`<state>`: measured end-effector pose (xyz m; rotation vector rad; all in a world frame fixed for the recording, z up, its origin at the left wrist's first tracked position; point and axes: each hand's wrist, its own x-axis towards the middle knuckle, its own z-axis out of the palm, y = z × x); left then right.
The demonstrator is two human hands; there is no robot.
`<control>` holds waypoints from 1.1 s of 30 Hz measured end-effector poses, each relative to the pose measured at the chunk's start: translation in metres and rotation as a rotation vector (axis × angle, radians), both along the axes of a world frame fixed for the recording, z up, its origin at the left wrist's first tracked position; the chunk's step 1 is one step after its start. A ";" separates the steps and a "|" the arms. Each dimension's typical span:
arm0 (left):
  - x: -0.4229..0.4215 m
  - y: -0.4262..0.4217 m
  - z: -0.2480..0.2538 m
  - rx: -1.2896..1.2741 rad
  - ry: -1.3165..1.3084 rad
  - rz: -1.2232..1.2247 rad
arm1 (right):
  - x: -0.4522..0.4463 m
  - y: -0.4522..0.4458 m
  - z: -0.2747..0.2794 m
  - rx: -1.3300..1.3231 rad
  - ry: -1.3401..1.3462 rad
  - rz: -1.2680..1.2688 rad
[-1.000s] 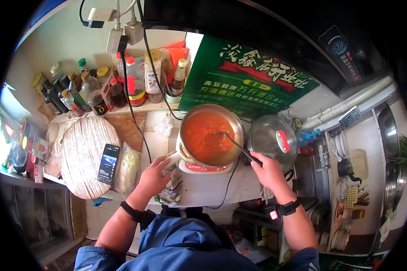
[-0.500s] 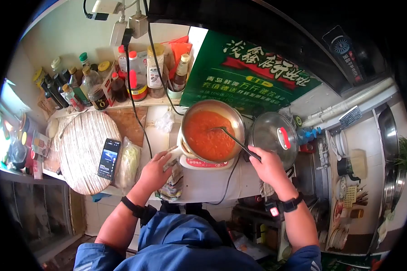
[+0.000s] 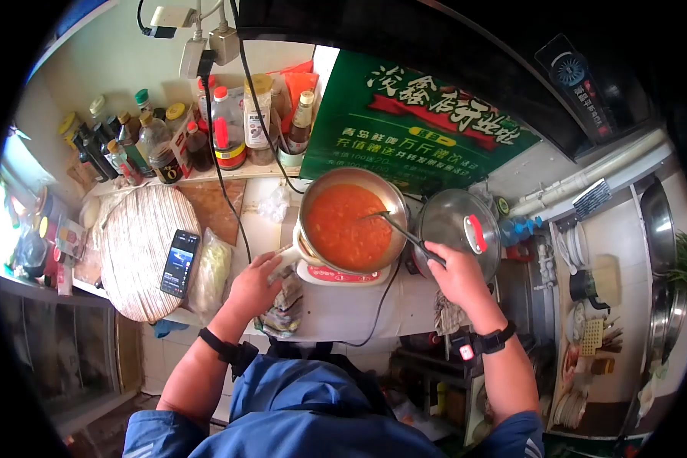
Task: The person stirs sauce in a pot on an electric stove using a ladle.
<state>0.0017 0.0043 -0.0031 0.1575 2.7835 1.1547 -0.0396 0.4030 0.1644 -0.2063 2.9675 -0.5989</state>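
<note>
A metal pot of red-orange, lumpy soup stands on a white and red electric cooker base. My left hand is closed on the pot's pale handle, at the pot's lower left. In my right hand is the dark handle of a ladle, whose head dips into the soup right of the middle. The ladle's bowl is partly hidden by the soup. Just right of the pot lies a glass lid with a red knob.
Bottles and jars line a shelf at the back left. A phone rests on a round wooden board, beside a bagged vegetable. A patterned cloth lies near the front edge. Black cables hang down to the counter.
The ladle's head has shifted within the soup, and my right hand has moved slightly with it. My left hand remains at the pot handle. The whole view has shifted a little.
</note>
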 end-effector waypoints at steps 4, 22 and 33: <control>0.002 0.008 0.002 -0.031 0.001 0.050 | -0.023 0.011 -0.018 0.182 -0.042 0.030; 0.004 0.036 0.010 -0.100 -0.063 0.218 | -0.043 0.065 -0.035 0.018 -0.020 0.348; 0.004 0.036 -0.003 -0.101 -0.036 0.244 | -0.068 0.086 -0.020 0.017 0.008 0.343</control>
